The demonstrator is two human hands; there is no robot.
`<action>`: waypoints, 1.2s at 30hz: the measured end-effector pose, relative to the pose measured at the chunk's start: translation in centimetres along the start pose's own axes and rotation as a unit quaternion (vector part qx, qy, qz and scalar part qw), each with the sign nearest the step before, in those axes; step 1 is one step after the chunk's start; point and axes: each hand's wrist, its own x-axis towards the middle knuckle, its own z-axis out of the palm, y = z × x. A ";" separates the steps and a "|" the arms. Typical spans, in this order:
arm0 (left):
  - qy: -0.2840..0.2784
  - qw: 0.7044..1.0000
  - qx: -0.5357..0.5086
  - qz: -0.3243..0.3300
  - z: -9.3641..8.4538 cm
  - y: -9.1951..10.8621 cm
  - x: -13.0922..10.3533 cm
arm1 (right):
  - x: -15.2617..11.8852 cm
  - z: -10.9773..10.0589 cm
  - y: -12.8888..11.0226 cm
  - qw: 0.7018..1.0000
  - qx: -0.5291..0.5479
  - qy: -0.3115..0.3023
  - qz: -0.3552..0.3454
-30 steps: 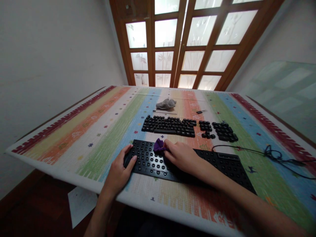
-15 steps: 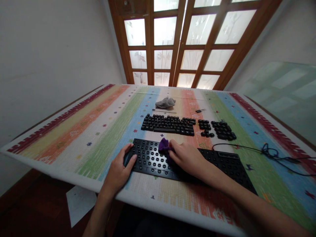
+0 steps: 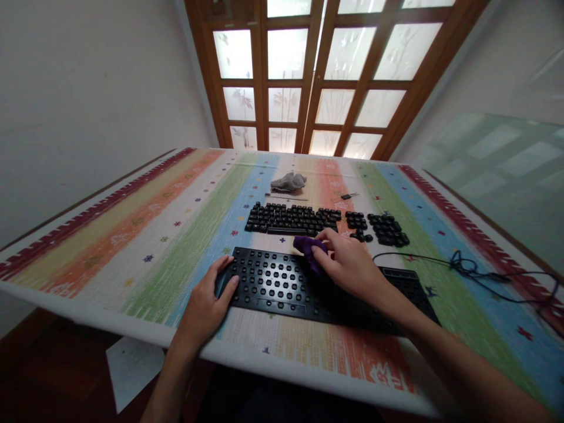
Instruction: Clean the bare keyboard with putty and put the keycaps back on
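A black keyboard base [image 3: 267, 276] without its keycaps lies across the near part of the table. My left hand [image 3: 209, 305] grips its left end, thumb on the top face and fingers along the edge. My right hand [image 3: 348, 261] is closed on a purple cloth [image 3: 309, 249], which is over the upper edge of the base, right of its middle. My forearm hides part of the base's right side. Just beyond lie the loose black keycaps [image 3: 293, 220], set out in keyboard order, with number-pad keycaps [image 3: 388, 229] at the right.
Behind the keycaps sit a crumpled grey cloth [image 3: 288, 183], a thin stick [image 3: 286, 197] and a small black tool [image 3: 349, 195]. The keyboard's cable [image 3: 467, 267] lies tangled at the right. A striped tablecloth [image 3: 145, 235] covers the table.
My right hand has moved the purple cloth rightward and up to the base's far edge. My left hand keeps its hold on the left end. The view has shifted slightly.
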 end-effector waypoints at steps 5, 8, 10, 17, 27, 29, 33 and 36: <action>0.002 1.000 0.015 0.006 0.0 0.2 0.0 | -0.1 -0.9 0.3 0.991 -0.119 0.048 -0.037; 0.004 1.000 0.021 0.011 0.1 0.2 0.0 | -0.5 0.2 0.0 0.981 -0.165 -0.006 -0.099; 0.004 1.000 0.026 0.012 0.2 0.1 0.0 | -0.7 1.4 -0.3 0.975 -0.164 -0.069 -0.136; 0.005 0.999 0.036 0.021 0.3 -0.1 -0.1 | -1.0 3.0 -0.8 0.965 -0.172 -0.134 -0.148; -0.050 0.995 0.047 0.070 0.2 1.1 -0.2 | -0.6 3.9 -0.6 0.977 -0.092 -0.137 -0.134; -0.064 0.992 0.053 0.092 0.1 1.3 -0.2 | -0.2 4.5 -1.4 0.979 -0.081 -0.133 -0.134; -0.086 0.988 0.059 0.114 -0.2 1.5 -0.4 | 0.5 5.1 -3.2 0.976 -0.108 -0.128 -0.136; -0.102 0.986 0.060 0.116 -0.5 1.7 -0.5 | 0.7 5.0 -3.8 0.971 -0.138 -0.136 -0.139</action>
